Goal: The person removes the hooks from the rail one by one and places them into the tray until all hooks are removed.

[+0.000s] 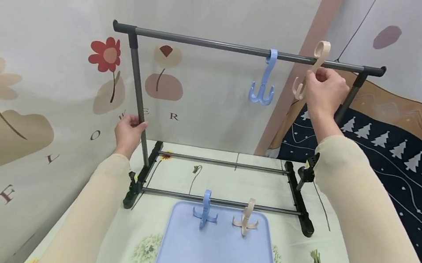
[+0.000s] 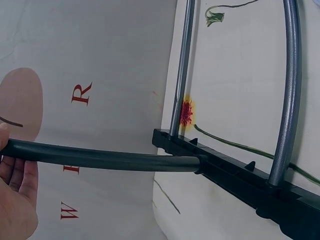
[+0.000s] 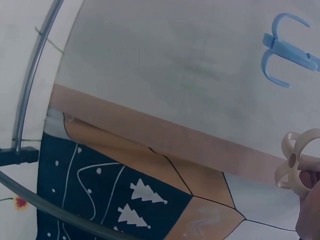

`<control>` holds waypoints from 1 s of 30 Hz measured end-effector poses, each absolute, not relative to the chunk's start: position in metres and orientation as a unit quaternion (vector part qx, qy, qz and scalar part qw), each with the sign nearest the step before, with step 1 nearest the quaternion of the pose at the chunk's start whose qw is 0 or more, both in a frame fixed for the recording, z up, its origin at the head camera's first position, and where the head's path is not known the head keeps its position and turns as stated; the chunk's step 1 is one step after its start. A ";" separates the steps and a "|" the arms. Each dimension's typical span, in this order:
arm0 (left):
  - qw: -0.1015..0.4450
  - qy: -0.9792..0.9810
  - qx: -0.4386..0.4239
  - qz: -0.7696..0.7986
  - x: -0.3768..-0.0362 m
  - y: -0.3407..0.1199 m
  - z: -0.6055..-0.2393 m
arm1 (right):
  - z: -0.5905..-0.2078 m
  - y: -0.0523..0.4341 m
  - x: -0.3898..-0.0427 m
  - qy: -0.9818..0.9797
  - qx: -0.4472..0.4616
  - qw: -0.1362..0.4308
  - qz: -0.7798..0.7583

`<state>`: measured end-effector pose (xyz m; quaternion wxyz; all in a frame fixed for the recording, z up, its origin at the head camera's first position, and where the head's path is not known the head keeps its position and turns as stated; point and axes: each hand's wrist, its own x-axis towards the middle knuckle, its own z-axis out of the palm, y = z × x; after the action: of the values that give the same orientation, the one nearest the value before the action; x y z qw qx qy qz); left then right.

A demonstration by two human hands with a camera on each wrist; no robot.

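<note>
A dark metal rack (image 1: 214,43) stands on the table, with a long top rail on two side posts. My left hand (image 1: 128,135) grips its left post (image 2: 105,159), thumb and fingers on opposite sides. High on the right, my right hand (image 1: 326,93) pinches a beige multi-prong hook (image 1: 320,52) by its shank. That hook's curved top is up at the rail; whether it rests on the rail I cannot tell. Its prongs (image 3: 295,162) show beside the fingers in the right wrist view. Left of it, a blue hook (image 1: 265,74) hangs from the rail.
A light blue tray (image 1: 218,261) lies in front of the rack, bearing another blue hook (image 1: 205,210) and another beige hook (image 1: 246,218) near its far edge. The rack's base has two low crossbars (image 1: 221,202) between black feet (image 1: 299,201). Printed cloth (image 1: 219,8) hangs behind.
</note>
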<state>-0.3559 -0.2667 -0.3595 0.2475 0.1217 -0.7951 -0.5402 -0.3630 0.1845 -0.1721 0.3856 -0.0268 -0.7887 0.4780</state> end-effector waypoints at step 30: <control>0.235 -0.794 0.122 -0.548 -0.357 -0.273 -0.360 | -0.275 0.166 -0.309 -0.803 0.114 0.257 0.525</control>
<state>-0.3570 -0.2731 -0.3605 0.2349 0.1218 -0.7936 -0.5478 -0.3085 0.1656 -0.2748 0.2573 0.1137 -0.8031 0.5253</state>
